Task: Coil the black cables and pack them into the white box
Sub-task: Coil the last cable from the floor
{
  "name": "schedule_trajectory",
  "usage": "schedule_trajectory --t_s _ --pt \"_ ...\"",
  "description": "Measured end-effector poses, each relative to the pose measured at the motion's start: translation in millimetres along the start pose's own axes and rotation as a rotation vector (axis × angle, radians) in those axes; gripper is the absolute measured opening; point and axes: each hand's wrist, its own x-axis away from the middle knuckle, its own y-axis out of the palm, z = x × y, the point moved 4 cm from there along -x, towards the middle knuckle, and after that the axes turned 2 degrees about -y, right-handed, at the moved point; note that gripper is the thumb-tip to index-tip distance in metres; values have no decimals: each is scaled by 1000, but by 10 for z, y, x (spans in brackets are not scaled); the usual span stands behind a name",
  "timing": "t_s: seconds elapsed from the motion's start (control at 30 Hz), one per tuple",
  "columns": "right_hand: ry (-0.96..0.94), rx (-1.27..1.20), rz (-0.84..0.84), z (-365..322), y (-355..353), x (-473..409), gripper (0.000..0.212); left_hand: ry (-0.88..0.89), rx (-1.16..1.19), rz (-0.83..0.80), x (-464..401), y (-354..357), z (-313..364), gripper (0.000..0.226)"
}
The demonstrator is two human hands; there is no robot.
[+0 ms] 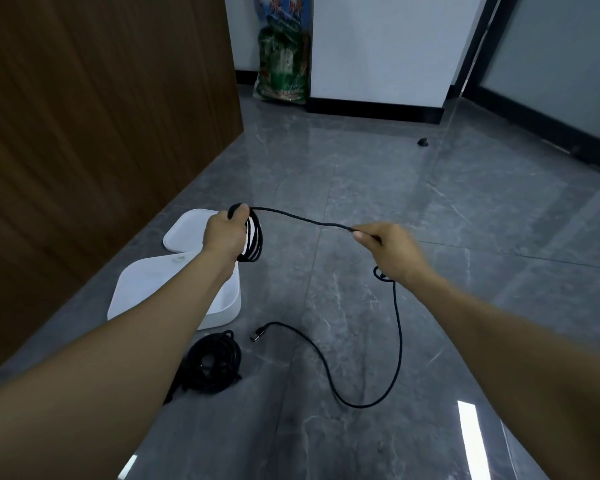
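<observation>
A black cable (291, 216) stretches in the air between a person's two bare hands above a grey marble-patterned tile floor (430, 209). The left hand (224, 233) grips several finished loops of it, which hang down from the fist beside the wrist. From there a single strand runs across to the right hand (392, 252), whose thumb and fingers pinch it. Below the right hand the cable shows a small kink, then drops to the floor, sweeps round in a wide curve and ends in a plug (257, 334) lying loose on the tiles.

A second black cable (215, 365), already bundled into a rough coil, lies on the floor just in front of the white box (227, 306), near the left forearm. The box sits open on the floor under that forearm, and nothing can be seen inside the part that shows. Its white lid (187, 233) lies flat just beyond it, partly hidden by the left hand.

A wood-grain panel (101, 116) rises along the left side. A green printed sack (283, 64) leans against the far white wall (378, 46), and a small black doorstop (423, 142) sits on the tiles near a dark-framed glass door (551, 64).
</observation>
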Motion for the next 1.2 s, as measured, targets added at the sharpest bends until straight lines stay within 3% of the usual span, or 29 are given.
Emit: schedule_trajectory --t_s 0.13,0.27,0.47,0.67,0.8,1.0,1.2 --pt "-152 412 -105 -296 158 -39 32 115 -129 -42 94 136 127 48" --pt "-247 514 -222 -516 281 -61 27 106 -41 -162 163 241 146 59" --pt "-367 210 -409 -817 382 -32 29 138 44 -205 234 317 157 41" --pt "-387 -84 -268 -892 267 -84 15 251 -81 -343 331 411 169 42" --pt "-298 -221 -143 -813 232 -114 6 239 -11 -434 397 484 183 41" --pt "-117 -392 -119 -679 139 -199 22 139 21 -613 501 569 196 34" --pt "-45 -365 -102 -426 78 -167 28 69 -113 -766 565 524 164 32"
